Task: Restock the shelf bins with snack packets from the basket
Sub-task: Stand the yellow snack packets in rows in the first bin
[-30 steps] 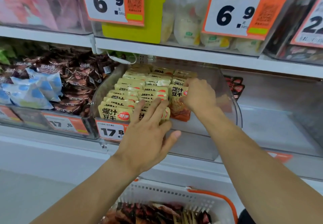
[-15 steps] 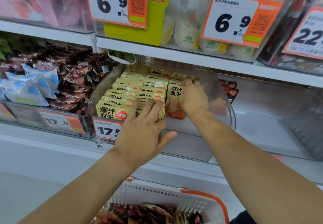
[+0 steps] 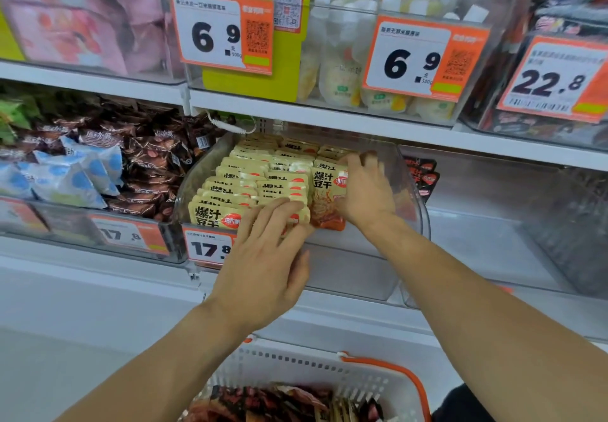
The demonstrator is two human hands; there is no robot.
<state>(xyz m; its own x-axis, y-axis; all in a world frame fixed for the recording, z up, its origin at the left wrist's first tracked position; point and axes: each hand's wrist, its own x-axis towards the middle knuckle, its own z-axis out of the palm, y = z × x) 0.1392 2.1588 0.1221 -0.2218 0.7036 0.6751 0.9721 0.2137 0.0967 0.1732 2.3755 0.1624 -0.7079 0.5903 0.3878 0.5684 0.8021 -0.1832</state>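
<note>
My left hand (image 3: 263, 257) lies flat, fingers straight, on the front yellow packets (image 3: 243, 178) in the clear bin (image 3: 411, 191), covering their labels. My right hand (image 3: 367, 188) grips an upright packet (image 3: 325, 198) at the right row's front, long axis vertical, face toward me. The basket (image 3: 378, 379) is cut off below.

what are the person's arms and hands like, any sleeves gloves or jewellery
Both forearms are bare as far as the view reaches, with no sleeve showing. The left hand and right hand wear no gloves, and no watch, ring or wristband shows on the visible sides.
</note>
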